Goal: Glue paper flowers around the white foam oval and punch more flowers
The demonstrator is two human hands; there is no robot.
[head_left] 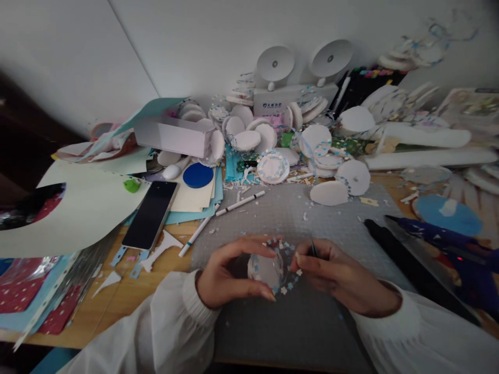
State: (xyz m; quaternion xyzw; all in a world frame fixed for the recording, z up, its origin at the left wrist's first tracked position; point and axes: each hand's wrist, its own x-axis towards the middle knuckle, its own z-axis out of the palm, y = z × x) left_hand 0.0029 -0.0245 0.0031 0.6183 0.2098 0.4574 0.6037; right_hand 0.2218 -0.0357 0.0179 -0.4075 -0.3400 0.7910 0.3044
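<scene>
Just above a grey cutting mat, my left hand curves its thumb and fingers round a white foam disc. A string of tiny blue and white flowers loops off the disc's right side toward my right hand. The thumb and forefinger of that hand are pinched together at the string. A thin dark tool pokes up from between its fingers; its kind cannot be made out. My right palm is hidden.
Several white discs crowd the back, some flower-trimmed. A phone and white pens lie left. A purple glue gun and a long black object lie right. A twin-headed white lamp stands behind.
</scene>
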